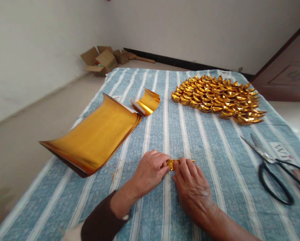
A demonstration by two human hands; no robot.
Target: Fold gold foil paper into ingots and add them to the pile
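A small strip of folded gold foil paper (171,164) lies on the striped cloth in front of me, mostly hidden by fingers. My left hand (153,169) pinches its left end between thumb and fingers. Over the rest of the strip, my right hand (191,182) presses with its fingers together, and a thin gold tip shows past them. A stack of large gold foil sheets (97,134) rests to the left, its corners curling up. Just behind the stack lies a smaller curled gold foil piece (148,102).
Many folded gold paper ingots (215,95) stand grouped at the back right. Black-handled scissors (267,159) lie partly spread at the right. A blue and white striped cloth (157,134) covers the table. Open cardboard boxes (102,62) sit on the floor beyond, near a wooden door (288,67).
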